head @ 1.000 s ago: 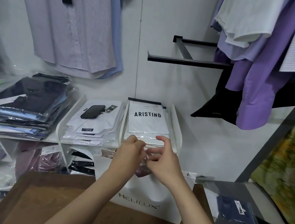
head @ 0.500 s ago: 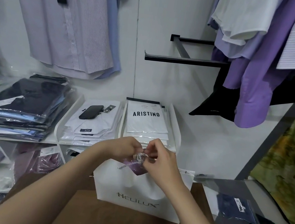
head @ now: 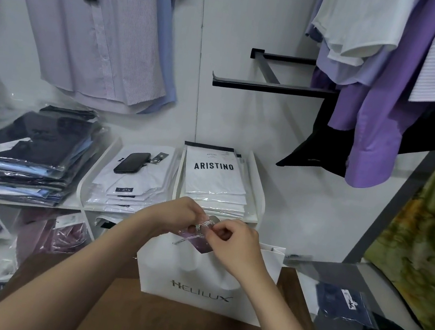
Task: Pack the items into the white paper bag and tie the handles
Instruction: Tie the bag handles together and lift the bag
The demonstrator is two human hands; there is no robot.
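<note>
Compared with one second ago, now showing the twisted cord handles clearly between both hands, before hidden behind the fingers. Left hand now lying lower and flatter, pinching the cord from the left side. Right hand closing on the cord from the right, fingers curling in instead of spreading upward. One loose cord end hanging down-left over the purple item in the white paper bag, the bag standing a little nearer than before.
</note>
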